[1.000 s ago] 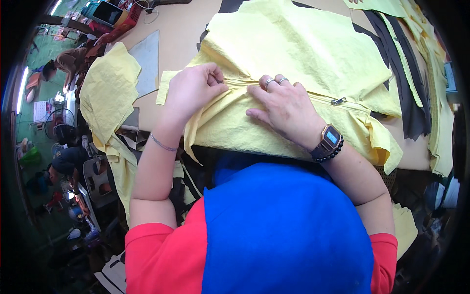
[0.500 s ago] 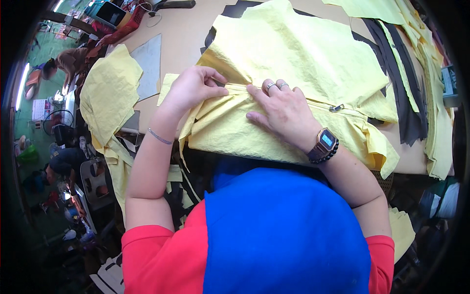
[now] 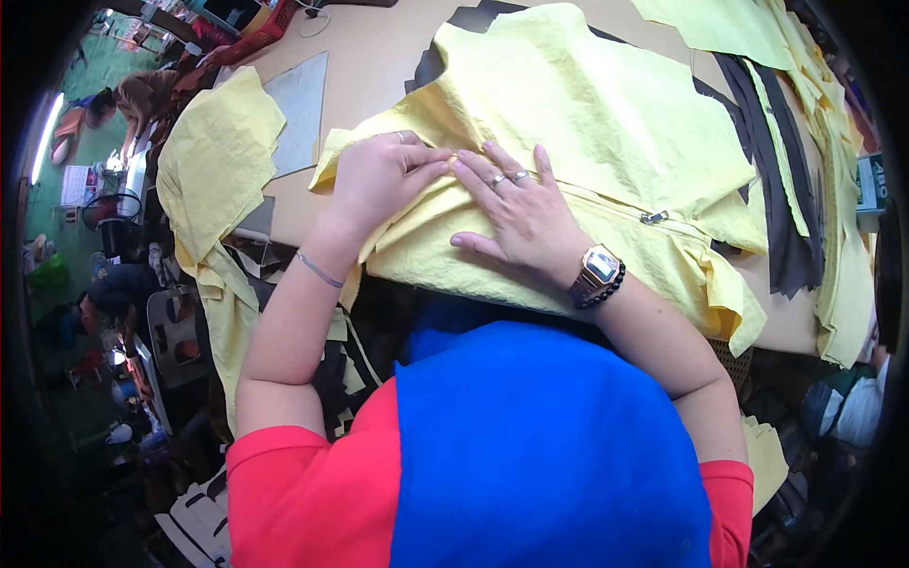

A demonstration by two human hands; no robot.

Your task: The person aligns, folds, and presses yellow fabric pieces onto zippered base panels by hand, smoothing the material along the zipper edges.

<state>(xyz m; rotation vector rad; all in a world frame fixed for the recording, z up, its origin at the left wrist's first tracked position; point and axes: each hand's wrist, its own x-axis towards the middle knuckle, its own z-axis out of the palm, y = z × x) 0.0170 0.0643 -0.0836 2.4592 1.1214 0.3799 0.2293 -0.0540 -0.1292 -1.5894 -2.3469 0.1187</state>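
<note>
A large yellow fabric piece (image 3: 578,104), wrinkled and with a zipper sewn across it, lies on the table in front of me. Its metal zipper pull (image 3: 653,218) sits toward the right end of the seam. My left hand (image 3: 379,180) pinches the fabric at the left part of the zipper line, thumb and forefinger together. Just beside those fingertips, my right hand (image 3: 521,208) lies flat with spread fingers, pressing the cloth down. Rings and a wristwatch are on the right hand and wrist. Dark fabric (image 3: 431,68) shows from under the yellow piece.
More yellow fabric (image 3: 218,161) hangs over the table's left edge, near a grey flat sheet (image 3: 301,109). Dark strips (image 3: 781,189) and stacked yellow pieces (image 3: 847,227) lie at the right. A red basket (image 3: 265,36) stands far left. Other people work beyond the table on the left.
My left hand has shifted slightly right, closer to the right hand, and pinches the cloth near its fingertips. The right hand has flattened and spread. The fabric's left edge has folded upward.
</note>
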